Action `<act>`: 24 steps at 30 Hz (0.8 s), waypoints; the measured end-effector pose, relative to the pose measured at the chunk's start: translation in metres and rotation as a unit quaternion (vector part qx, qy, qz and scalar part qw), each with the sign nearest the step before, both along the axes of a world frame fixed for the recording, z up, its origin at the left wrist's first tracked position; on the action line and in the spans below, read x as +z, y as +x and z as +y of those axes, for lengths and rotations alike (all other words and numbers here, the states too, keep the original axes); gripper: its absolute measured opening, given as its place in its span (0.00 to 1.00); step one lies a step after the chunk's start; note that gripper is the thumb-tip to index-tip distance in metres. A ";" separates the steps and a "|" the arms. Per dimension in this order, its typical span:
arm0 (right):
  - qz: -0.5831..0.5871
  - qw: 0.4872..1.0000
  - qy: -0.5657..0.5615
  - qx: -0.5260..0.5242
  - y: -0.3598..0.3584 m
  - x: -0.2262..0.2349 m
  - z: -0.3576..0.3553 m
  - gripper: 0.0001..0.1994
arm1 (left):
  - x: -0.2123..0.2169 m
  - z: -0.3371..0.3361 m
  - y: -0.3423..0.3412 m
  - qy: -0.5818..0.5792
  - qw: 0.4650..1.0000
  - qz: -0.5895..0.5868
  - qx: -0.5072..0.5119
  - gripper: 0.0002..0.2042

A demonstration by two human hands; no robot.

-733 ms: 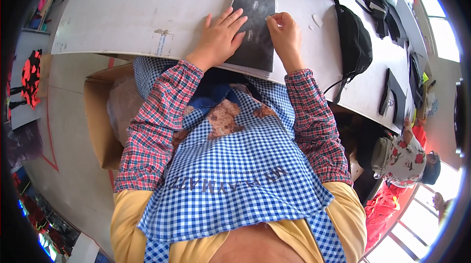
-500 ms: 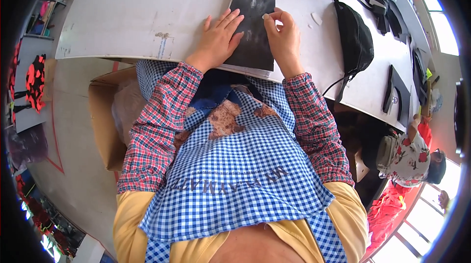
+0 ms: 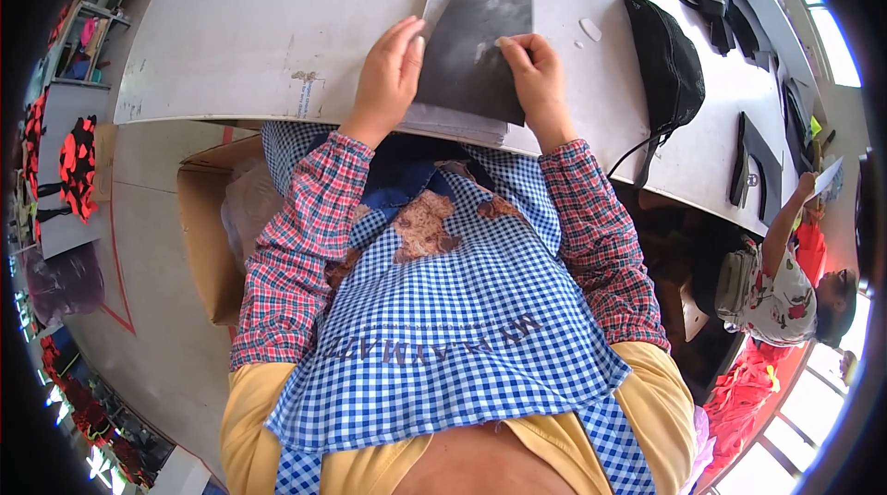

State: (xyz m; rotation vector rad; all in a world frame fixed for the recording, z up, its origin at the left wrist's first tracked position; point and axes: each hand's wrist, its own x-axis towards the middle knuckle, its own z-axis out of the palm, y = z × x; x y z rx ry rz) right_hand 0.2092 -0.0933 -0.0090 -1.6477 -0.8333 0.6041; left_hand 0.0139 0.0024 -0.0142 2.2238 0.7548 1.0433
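Left hand point(image 3: 388, 70) lies flat, fingers together, on the left edge of a dark grey sheet point(image 3: 480, 42), pressing it down. Right hand point(image 3: 534, 79) sits on the sheet's right side with fingertips pinched together on something small and pale, possibly chalk or a marker; too small to tell.

The sheet is a rounded-top panel lying on a stack of pale grey pieces point(image 3: 453, 121) of similar shape. The stack shows only along the left and near edges; the rest is covered. Both sit at the near edge of the white counter point(image 3: 231, 24), right in front of the person.

Forearms in red plaid sleeves point(image 3: 296, 255) come up from the lower edge, over a blue checked apron point(image 3: 453, 310). The apron hides the lap and whatever is under the counter edge.

On the counter to the right: a black bag point(image 3: 667, 61) with a strap looping off toward the far edge, a couple of small white scraps point(image 3: 591, 30) just beside it, and more dark pieces point(image 3: 758, 158) further right, distorted by the lens.

Lower left, an open cardboard box point(image 3: 208, 246) on the floor, partly hidden by the left sleeve; contents hard to make out. Far right, another person point(image 3: 785, 283) in a patterned top, cut off by the rim.
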 end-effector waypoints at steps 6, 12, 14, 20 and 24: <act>0.205 0.965 0.135 -0.089 0.028 0.011 -0.020 0.07 | 0.019 -0.009 -0.013 0.003 1.000 0.016 0.026 0.13; 0.350 0.923 0.154 -0.036 0.037 0.019 -0.039 0.08 | 0.028 -0.032 -0.012 0.089 0.973 0.161 -0.140 0.18; 0.384 0.909 0.159 -0.025 0.043 0.014 -0.041 0.09 | 0.029 -0.038 -0.013 0.133 0.959 0.194 -0.157 0.20; 0.439 0.884 0.157 0.000 0.052 0.001 -0.046 0.12 | 0.025 -0.039 -0.015 0.097 0.956 0.207 -0.185 0.20; 0.449 0.879 0.159 0.003 0.053 0.003 -0.047 0.11 | 0.025 -0.036 -0.016 0.074 0.959 0.200 -0.185 0.17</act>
